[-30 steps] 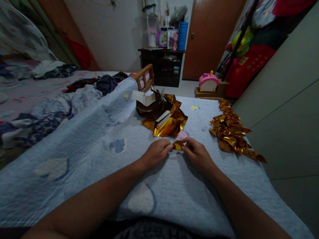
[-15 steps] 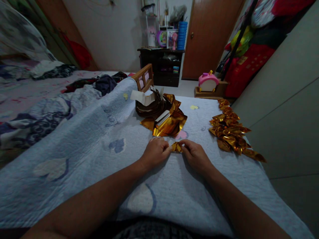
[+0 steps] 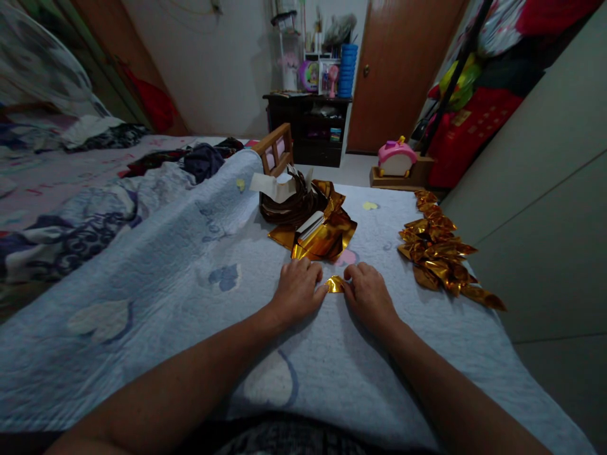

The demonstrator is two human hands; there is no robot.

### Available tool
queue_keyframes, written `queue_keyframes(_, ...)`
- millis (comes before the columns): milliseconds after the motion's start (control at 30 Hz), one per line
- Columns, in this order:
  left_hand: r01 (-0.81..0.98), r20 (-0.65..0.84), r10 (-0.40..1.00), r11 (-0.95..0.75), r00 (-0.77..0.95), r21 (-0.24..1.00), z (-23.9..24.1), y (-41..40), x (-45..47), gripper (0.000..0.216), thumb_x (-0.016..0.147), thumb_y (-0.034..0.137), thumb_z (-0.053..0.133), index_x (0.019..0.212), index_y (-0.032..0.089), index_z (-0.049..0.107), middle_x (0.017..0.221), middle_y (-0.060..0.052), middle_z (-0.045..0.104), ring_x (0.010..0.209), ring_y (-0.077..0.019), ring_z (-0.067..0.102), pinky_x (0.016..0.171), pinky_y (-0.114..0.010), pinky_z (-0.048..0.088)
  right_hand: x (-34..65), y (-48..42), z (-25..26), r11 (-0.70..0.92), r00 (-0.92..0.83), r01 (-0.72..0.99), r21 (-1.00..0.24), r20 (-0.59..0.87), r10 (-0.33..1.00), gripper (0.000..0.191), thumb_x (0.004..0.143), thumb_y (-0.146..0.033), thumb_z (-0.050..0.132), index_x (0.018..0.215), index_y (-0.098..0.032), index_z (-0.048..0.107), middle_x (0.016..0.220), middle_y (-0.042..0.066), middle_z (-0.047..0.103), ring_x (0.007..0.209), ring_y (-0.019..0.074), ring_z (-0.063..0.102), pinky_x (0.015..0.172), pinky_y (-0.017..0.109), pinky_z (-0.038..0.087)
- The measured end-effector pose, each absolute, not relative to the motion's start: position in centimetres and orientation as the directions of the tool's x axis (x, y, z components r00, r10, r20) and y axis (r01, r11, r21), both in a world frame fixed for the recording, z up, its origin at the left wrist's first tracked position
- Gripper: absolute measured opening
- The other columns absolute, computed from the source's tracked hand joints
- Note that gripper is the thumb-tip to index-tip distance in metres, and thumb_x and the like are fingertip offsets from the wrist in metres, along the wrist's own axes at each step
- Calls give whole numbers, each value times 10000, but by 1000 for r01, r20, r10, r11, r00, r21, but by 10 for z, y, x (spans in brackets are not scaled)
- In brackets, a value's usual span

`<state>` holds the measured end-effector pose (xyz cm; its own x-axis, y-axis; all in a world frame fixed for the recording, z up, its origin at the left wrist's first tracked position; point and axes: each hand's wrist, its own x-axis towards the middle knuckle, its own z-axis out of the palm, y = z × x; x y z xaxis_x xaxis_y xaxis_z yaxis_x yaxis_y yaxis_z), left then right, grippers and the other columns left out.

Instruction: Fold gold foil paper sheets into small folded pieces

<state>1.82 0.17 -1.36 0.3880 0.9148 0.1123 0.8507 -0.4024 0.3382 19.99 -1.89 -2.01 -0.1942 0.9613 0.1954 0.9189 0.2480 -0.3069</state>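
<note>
A small folded piece of gold foil paper (image 3: pixel 334 284) lies on the light blue quilt (image 3: pixel 190 278) between my two hands. My left hand (image 3: pixel 296 292) pinches its left end with curled fingers, knuckles up. My right hand (image 3: pixel 368 294) pinches its right end the same way. Both hands rest low on the quilt. Just beyond them sits a stack of gold foil sheets (image 3: pixel 320 235), and a row of folded gold pieces (image 3: pixel 439 253) lies to the right.
A brown bundle with white paper (image 3: pixel 284 199) stands behind the foil stack beside a small wooden frame (image 3: pixel 275 148). Rumpled bedding and clothes (image 3: pixel 95 202) fill the left. A grey wardrobe (image 3: pixel 545 208) lines the right; a pink toy (image 3: pixel 396 158), dark cabinet (image 3: pixel 308 126) and door (image 3: pixel 398 69) stand beyond.
Both hands have turned knuckles up and pressed down closer together on the gold piece, so less of it shows between them.
</note>
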Motion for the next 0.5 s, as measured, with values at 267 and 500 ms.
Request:
queue_keyframes(267,846,30,913,-388,406,366,-13,4,20,123,926,320,606,876,210,629,1060,-68,581,1074,-286,503,919,-433,374,196,-17,-24,402,-364,866,-297,176,915,130,990,-166,556,921,-192,663,965,61,644,904,224,527,781,325,343)
queue_keyframes(500,854,15,917,-376,397,359,-14,5,17,80,925,292,609,955,217,616,1078,-59,568,1103,-277,498,944,-419,381,189,-20,-20,368,-337,902,-228,163,927,78,974,-210,576,925,-180,629,977,68,636,919,235,526,789,348,338)
